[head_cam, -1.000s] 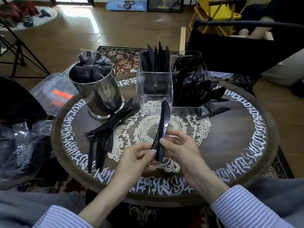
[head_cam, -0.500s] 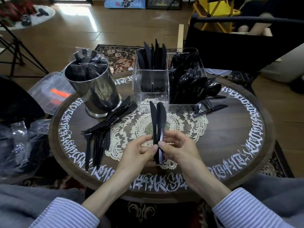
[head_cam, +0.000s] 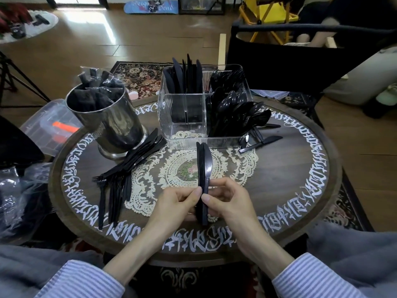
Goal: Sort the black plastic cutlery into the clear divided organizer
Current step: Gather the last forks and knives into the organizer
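Black plastic knives [head_cam: 204,168], stacked as a tight bundle, stood upright over the lace doily [head_cam: 171,168] near the table's front middle, blades pointing toward the clear divided organizer [head_cam: 184,117]. At far left, a clear lidded bin [head_cam: 43,125] with an orange item inside sat just off the table's edge. A metal cylinder [head_cam: 111,123] holding wrapped black cutlery stood at the table's left rear. A loose pile of black forks and knives [head_cam: 120,179] fanned from the cylinder's base toward the front-left rim. The round wooden table [head_cam: 300,190] carried a ring of white ornamental lettering along its border; the script could not be read. The left hand [head_cam: 176,203] gripped the bundle's handles from the left, fingers curled, thumb tip against the stack. The right hand [head_cam: 227,203] gripped the same handles from the right, its thumb pressed on the near face and its fingers curled behind. Bare tabletop lay open between the bundle and the organizer's front wall. The organizer's left rear compartment held upright knives; its front-left compartment looked nearly bare; its right side was crowded with spoons [head_cam: 238,108]. A few stray black pieces [head_cam: 260,140] lay on the table touching the organizer's right front corner. Right of these, open wood extended to the rim. A skateboard deck [head_cam: 151,6] on the far floor bore writing, too blurred to read.
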